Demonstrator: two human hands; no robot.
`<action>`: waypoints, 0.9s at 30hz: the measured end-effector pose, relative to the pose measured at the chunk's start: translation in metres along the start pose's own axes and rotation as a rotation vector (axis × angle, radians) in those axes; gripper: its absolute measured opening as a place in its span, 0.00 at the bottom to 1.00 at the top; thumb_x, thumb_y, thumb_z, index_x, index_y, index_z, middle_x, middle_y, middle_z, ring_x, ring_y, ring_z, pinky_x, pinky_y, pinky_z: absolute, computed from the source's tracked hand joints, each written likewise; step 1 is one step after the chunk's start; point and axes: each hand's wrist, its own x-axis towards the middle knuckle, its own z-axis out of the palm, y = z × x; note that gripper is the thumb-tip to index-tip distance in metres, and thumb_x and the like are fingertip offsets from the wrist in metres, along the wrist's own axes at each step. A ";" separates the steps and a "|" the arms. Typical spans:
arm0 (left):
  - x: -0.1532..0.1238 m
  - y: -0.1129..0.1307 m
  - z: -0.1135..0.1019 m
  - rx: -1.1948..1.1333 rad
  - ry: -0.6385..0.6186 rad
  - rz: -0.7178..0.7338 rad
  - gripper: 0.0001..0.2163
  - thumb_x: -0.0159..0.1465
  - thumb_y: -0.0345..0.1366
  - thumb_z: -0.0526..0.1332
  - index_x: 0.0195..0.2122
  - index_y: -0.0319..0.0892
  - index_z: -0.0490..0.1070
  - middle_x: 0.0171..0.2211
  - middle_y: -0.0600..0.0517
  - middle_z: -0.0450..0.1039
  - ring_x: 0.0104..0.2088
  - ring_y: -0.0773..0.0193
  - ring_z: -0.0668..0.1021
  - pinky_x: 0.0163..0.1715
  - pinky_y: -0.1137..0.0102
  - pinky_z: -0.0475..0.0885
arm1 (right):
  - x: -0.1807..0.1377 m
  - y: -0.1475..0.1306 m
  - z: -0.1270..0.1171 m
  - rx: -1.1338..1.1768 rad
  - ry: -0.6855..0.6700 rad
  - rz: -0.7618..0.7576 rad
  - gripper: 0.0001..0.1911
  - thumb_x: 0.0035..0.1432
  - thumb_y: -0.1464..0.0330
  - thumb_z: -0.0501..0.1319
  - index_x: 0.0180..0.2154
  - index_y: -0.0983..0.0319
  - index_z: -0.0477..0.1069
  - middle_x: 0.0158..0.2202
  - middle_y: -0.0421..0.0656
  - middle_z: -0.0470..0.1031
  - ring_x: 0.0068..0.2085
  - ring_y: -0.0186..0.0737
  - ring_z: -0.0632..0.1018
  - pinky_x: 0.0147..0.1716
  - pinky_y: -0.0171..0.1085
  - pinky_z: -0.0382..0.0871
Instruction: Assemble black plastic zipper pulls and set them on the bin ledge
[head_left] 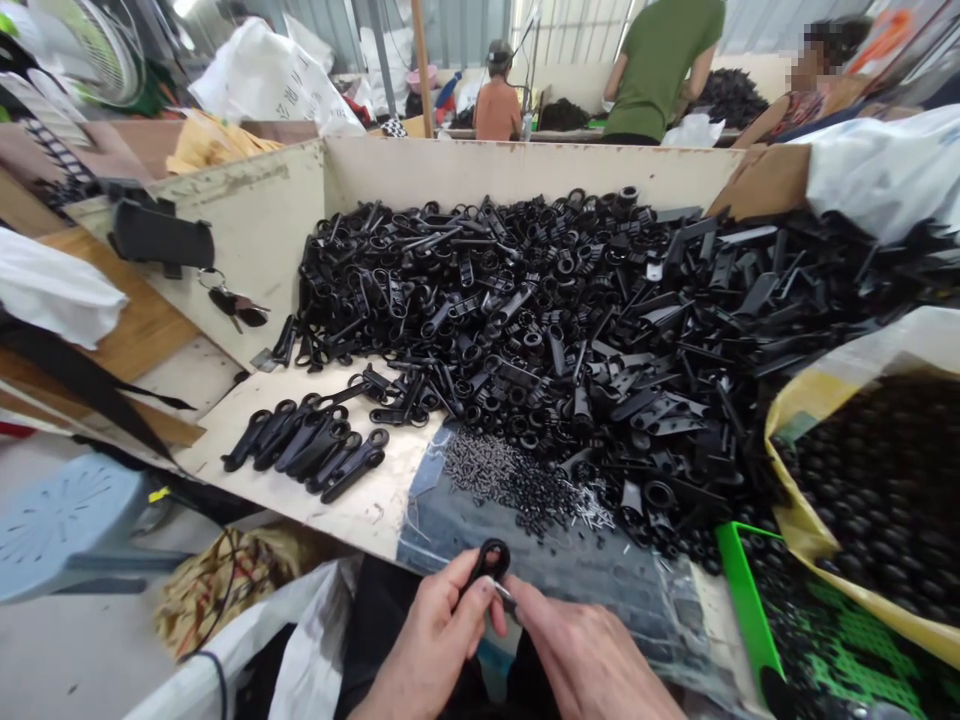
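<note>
My left hand is closed around a black plastic part with a ring end, held over my lap at the table's front edge. The ring sticks up above my fingers; the rest of the part is mostly hidden. My right hand meets it from the right, fingers closed on a small silvery piece whose exact kind I cannot make out. Just beyond my hands lie small grey metal pieces, tiny black pieces and thin silvery pins on a dark blue sheet.
Black ring-ended parts lie in rows at left. A big heap of black plastic parts fills the walled table. At right are a yellow bag of black balls and a green tray. A blue stool stands left. People work beyond.
</note>
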 end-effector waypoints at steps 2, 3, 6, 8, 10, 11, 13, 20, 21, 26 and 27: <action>0.000 0.002 0.000 -0.011 0.004 -0.001 0.22 0.71 0.52 0.56 0.51 0.38 0.73 0.27 0.54 0.72 0.21 0.73 0.61 0.22 0.74 0.55 | 0.000 -0.002 -0.003 0.042 -0.024 0.006 0.19 0.64 0.77 0.49 0.53 0.60 0.66 0.32 0.42 0.82 0.30 0.41 0.83 0.26 0.35 0.59; 0.000 0.002 0.000 -0.016 0.009 -0.005 0.22 0.71 0.52 0.56 0.51 0.37 0.73 0.27 0.53 0.73 0.21 0.73 0.61 0.22 0.74 0.55 | -0.001 -0.003 -0.004 0.055 -0.024 0.008 0.18 0.65 0.77 0.48 0.53 0.60 0.66 0.32 0.42 0.82 0.30 0.41 0.83 0.27 0.35 0.60; -0.001 0.003 0.000 -0.022 0.021 -0.022 0.21 0.71 0.51 0.56 0.52 0.37 0.73 0.27 0.53 0.73 0.21 0.73 0.61 0.23 0.74 0.56 | -0.001 -0.004 -0.004 0.061 0.005 0.019 0.17 0.67 0.75 0.48 0.53 0.59 0.68 0.33 0.43 0.82 0.33 0.42 0.83 0.30 0.35 0.62; 0.000 0.001 0.000 -0.023 0.017 -0.024 0.21 0.71 0.51 0.56 0.52 0.38 0.73 0.27 0.54 0.72 0.21 0.73 0.60 0.22 0.74 0.55 | -0.001 -0.005 -0.005 0.078 0.016 0.028 0.17 0.68 0.75 0.47 0.51 0.59 0.69 0.34 0.43 0.82 0.34 0.42 0.83 0.31 0.34 0.63; 0.001 -0.002 -0.001 -0.022 0.004 -0.025 0.22 0.70 0.52 0.56 0.52 0.38 0.73 0.26 0.55 0.71 0.21 0.72 0.60 0.22 0.74 0.55 | 0.000 -0.005 -0.005 0.099 0.014 0.033 0.17 0.68 0.74 0.46 0.49 0.58 0.70 0.35 0.43 0.82 0.35 0.42 0.83 0.32 0.34 0.65; 0.001 -0.003 -0.001 -0.018 0.000 -0.024 0.22 0.70 0.53 0.56 0.51 0.38 0.73 0.26 0.55 0.71 0.21 0.72 0.60 0.22 0.74 0.55 | 0.001 -0.006 -0.005 0.104 0.013 0.034 0.17 0.68 0.74 0.46 0.49 0.58 0.70 0.35 0.43 0.82 0.34 0.42 0.83 0.33 0.34 0.65; 0.001 -0.005 0.000 -0.009 -0.005 -0.025 0.22 0.70 0.54 0.56 0.48 0.38 0.73 0.26 0.55 0.70 0.21 0.72 0.61 0.21 0.74 0.55 | 0.001 -0.006 -0.006 0.103 0.021 0.038 0.17 0.68 0.74 0.46 0.48 0.58 0.71 0.35 0.43 0.83 0.34 0.43 0.83 0.33 0.34 0.66; 0.001 -0.004 0.003 -0.008 0.017 -0.028 0.19 0.70 0.53 0.55 0.39 0.40 0.72 0.25 0.56 0.68 0.20 0.72 0.60 0.21 0.74 0.54 | 0.003 -0.009 -0.010 0.100 -0.013 0.072 0.18 0.69 0.74 0.46 0.50 0.58 0.71 0.35 0.43 0.82 0.34 0.43 0.82 0.33 0.34 0.66; 0.001 -0.003 0.004 -0.007 0.022 -0.025 0.19 0.71 0.53 0.55 0.38 0.40 0.71 0.25 0.57 0.67 0.20 0.72 0.60 0.21 0.74 0.53 | 0.003 -0.009 -0.011 0.099 -0.024 0.084 0.18 0.69 0.74 0.46 0.50 0.58 0.71 0.35 0.43 0.82 0.34 0.43 0.82 0.33 0.34 0.66; 0.002 -0.006 0.006 0.030 0.045 -0.024 0.20 0.71 0.52 0.55 0.35 0.40 0.71 0.23 0.58 0.62 0.20 0.73 0.58 0.21 0.74 0.51 | 0.004 -0.012 -0.014 0.096 -0.048 0.145 0.18 0.71 0.73 0.46 0.49 0.57 0.73 0.34 0.44 0.82 0.35 0.44 0.82 0.34 0.34 0.66; 0.002 -0.007 0.006 0.032 0.058 -0.024 0.20 0.71 0.53 0.55 0.34 0.40 0.71 0.23 0.58 0.62 0.20 0.73 0.58 0.20 0.74 0.52 | 0.004 -0.012 -0.014 0.098 -0.054 0.153 0.18 0.71 0.72 0.46 0.49 0.57 0.73 0.34 0.44 0.82 0.35 0.44 0.82 0.34 0.34 0.66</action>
